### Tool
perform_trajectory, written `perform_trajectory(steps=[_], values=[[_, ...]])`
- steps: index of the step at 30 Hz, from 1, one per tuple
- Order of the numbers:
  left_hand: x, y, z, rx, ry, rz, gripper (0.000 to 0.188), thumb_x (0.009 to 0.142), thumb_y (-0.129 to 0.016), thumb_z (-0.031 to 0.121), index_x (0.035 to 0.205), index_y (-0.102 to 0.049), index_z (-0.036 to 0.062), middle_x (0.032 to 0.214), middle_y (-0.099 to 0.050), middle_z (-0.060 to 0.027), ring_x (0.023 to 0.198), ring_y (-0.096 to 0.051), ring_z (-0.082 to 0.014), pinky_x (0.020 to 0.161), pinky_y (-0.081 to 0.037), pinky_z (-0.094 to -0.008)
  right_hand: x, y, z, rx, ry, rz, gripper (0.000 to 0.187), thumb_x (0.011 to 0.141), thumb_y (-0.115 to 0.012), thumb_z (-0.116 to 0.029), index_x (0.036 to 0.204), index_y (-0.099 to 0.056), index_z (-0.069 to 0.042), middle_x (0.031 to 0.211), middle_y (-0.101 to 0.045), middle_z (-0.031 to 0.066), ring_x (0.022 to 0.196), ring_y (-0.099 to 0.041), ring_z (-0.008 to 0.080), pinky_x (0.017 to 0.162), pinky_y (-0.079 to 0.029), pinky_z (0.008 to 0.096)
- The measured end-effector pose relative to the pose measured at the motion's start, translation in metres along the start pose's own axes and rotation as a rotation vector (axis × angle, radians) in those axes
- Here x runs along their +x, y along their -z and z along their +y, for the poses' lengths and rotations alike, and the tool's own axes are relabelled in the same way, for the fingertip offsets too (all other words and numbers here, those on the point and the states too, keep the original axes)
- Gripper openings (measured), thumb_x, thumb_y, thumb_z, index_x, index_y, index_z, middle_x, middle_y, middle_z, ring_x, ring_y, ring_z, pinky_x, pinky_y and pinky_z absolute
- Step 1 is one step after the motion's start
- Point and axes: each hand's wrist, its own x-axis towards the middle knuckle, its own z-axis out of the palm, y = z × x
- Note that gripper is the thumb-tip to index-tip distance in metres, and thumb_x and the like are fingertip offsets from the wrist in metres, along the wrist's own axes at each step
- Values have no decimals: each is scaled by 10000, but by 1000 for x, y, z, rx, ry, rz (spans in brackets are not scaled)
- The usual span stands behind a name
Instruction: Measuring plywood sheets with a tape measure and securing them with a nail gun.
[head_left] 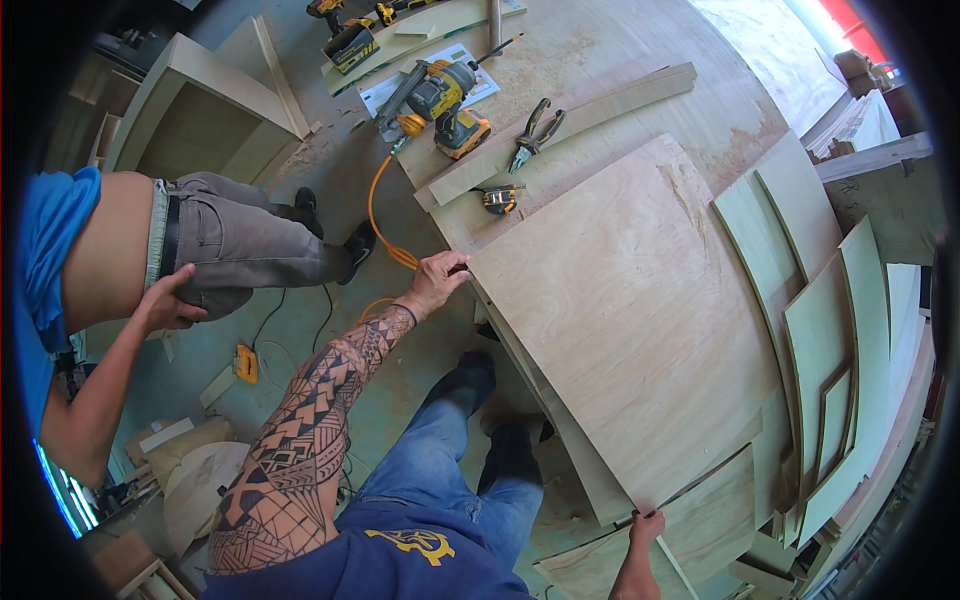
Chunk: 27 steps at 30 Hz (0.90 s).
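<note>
A large pale plywood panel [620, 300] lies on the work table before me. My left hand [435, 283] is closed on its far left corner, fingers pinched at the edge. At the near corner, my right hand [648, 525] is closed too, its fingertips over the panel's edge. Something small and dark shows beside the right fingers, too small to tell. A second sheet [565, 420] sticks out from under the panel on my side. Beyond the panel lie a tape measure [500, 200], pliers [537, 133] and a long wooden strip [580, 128].
A yellow and black cordless driver [445, 95] lies by a nailer with an orange hose [376, 190] hanging to the floor. Plywood offcuts [815, 350] are stacked at right. A co-worker [230, 235] stands at left, near a wooden cabinet [200, 110]. A yellow tool [246, 363] is on the floor.
</note>
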Motion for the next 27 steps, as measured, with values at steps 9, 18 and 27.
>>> perform_trajectory(steps=[9,18,27], values=[[2,-7,-1,22,-42,33,282,833,-765,75,1088,-691,-17,1012,-709,-149,918,-714,-249,818,-569,-334,8,-5,15,22,22,-41,315,605,-872,-66,845,-693,30,826,-716,196,747,-699,350,701,-544,431],[-3,-5,-10,51,-41,65,243,831,-754,83,1055,-686,16,960,-698,-144,896,-700,-298,797,-559,-372,6,-13,14,-26,147,-2,284,606,-834,-57,817,-679,52,796,-686,228,765,-662,437,730,-515,504],[-6,-5,-8,0,8,65,248,837,-754,87,1060,-666,23,960,-693,-138,879,-699,-289,780,-558,-365,14,-18,14,-110,193,-72,453,659,-839,-177,1014,-700,68,998,-686,284,970,-650,453,887,-502,520]])
